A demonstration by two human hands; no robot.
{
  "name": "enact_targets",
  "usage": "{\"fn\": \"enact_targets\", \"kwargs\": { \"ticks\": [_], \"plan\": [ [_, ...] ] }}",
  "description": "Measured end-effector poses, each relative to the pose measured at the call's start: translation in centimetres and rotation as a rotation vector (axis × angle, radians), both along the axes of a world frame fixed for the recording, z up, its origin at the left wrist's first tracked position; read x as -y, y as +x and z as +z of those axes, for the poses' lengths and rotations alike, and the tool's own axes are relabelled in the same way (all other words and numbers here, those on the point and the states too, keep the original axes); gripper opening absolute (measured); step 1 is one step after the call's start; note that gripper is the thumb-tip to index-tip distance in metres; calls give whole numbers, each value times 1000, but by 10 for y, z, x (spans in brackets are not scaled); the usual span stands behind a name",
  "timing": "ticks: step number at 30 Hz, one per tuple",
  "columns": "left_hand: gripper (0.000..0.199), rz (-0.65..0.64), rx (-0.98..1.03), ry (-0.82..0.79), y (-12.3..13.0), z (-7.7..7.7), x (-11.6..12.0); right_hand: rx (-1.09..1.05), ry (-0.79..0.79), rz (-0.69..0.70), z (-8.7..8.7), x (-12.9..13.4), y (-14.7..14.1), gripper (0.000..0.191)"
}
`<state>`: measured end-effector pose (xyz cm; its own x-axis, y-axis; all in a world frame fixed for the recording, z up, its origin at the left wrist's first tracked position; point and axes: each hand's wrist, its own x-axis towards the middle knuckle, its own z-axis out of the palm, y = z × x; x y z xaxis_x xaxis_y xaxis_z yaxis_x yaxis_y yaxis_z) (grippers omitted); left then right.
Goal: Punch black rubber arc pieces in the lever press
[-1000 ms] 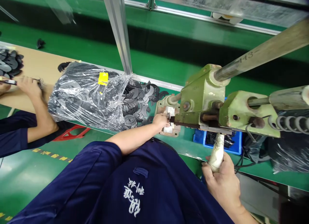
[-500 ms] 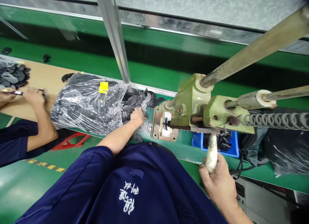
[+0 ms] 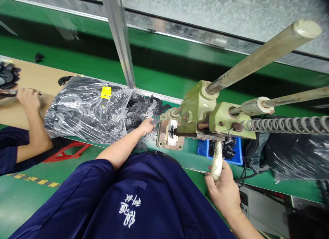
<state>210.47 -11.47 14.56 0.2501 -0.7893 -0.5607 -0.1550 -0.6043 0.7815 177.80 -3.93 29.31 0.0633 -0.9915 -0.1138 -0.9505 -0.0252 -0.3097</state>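
Left hand [image 3: 146,126] has lifted a piece [image 3: 155,122].

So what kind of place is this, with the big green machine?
It looks like a factory workshop. A green hand-lever press sits on a green workbench, a clear plastic bag holds black curved parts, and a co-worker works nearby.

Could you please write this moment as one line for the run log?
left hand: pinches dark flat piece beside metal die plate | right hand: grips white-wrapped lever handle | nearby: loose dark crescents
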Motion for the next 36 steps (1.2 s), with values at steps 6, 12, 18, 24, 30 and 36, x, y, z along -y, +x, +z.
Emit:
{"fn": "enact_targets", "kwargs": {
  "ticks": [6, 12, 18, 24, 30, 36],
  "plan": [
    [14, 16, -556, 8, -37, 3, 8, -14, -16, -1, 1, 0, 2, 50],
    [19, -9, -513, -7, -54, -9, 12, -11, 7, -15, 2, -1, 2, 49],
    [15, 21, -461, 31, -55, -14, 18, -27, 15, -21, 3, -1, 2, 48],
    [25, 4, -458, 87, -58, -7, 21, -20, 2, -9, 4, -1, 3, 52],
    [25, -1, -431, 123, -58, -2, 25, -20, 3, -8, 5, -2, 3, 56],
    [24, -20, -424, 128, -54, -1, 27, -19, 0, -10, 6, -2, 4, 56]
  ]
}}
